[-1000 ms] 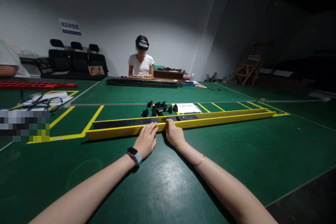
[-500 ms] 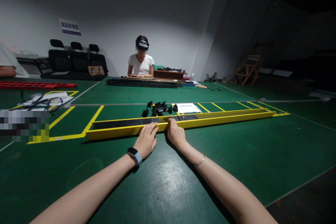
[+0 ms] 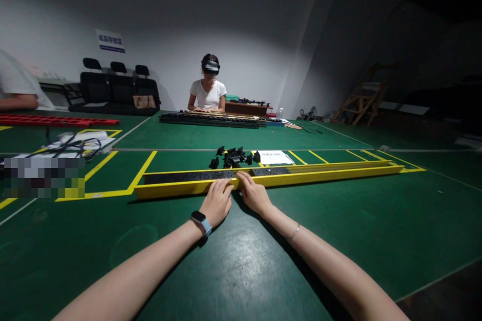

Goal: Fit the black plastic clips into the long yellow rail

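A long, narrow yellow trough (image 3: 278, 179) lies on the green desk (image 3: 241, 271), just beyond the two hands which I watch from far away. It is straight and open at the top, with two low walls, and it runs slightly slanted, its right end farther from me. Inside it, a row of flat black blocks (image 3: 169, 178) fills the left part, and a shorter black row (image 3: 271, 171) sits right of the middle; small marks show on their faces. Between these rows is a gap, and farther right the inside is yellow. My left hand (image 3: 217, 200) rests on the near wall, its fingers close together and bent over the edge. My right hand (image 3: 254, 193) is just beside it, fingers curled together and reaching over the wall toward the gap; whether either hand clamps something, I cannot tell. Behind the trough lie a heap of black pieces (image 3: 234, 157) and a white card (image 3: 275, 157).
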Demonstrator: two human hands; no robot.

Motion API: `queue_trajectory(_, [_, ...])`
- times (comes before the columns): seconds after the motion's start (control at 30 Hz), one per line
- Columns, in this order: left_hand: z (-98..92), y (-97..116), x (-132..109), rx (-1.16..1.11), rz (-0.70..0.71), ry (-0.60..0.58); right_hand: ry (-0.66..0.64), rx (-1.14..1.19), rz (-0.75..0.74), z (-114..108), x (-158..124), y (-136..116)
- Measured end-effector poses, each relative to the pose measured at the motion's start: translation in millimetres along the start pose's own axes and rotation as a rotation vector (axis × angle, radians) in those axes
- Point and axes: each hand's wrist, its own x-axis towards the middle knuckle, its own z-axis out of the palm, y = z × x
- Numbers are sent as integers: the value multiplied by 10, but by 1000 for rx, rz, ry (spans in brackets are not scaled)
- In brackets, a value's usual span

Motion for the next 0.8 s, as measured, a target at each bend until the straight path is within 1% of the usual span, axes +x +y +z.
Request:
queue_trajectory(0.1, [-32,13,11,-22,-28,3,-4,70,-109,14,46,-139])
queue_trajectory(0.17, [-42,17,15,-23,-42,1,1,100,-134,35,73,-220])
queue_trajectory(0.27, [-42,15,16,-9,-60,-6,23,134,-113,61,87,-278])
queue_trajectory(0.4, [-29,9,12,1,-66,-22,48,165,-109,58,72,-266])
queue_trajectory(0.57, [1,-1,8,-15,-57,-65,39,141,-63,41,66,-272])
queue_trajectory(0.8, [38,-17,-2,-54,-75,-126,49,117,-9,74,83,-257])
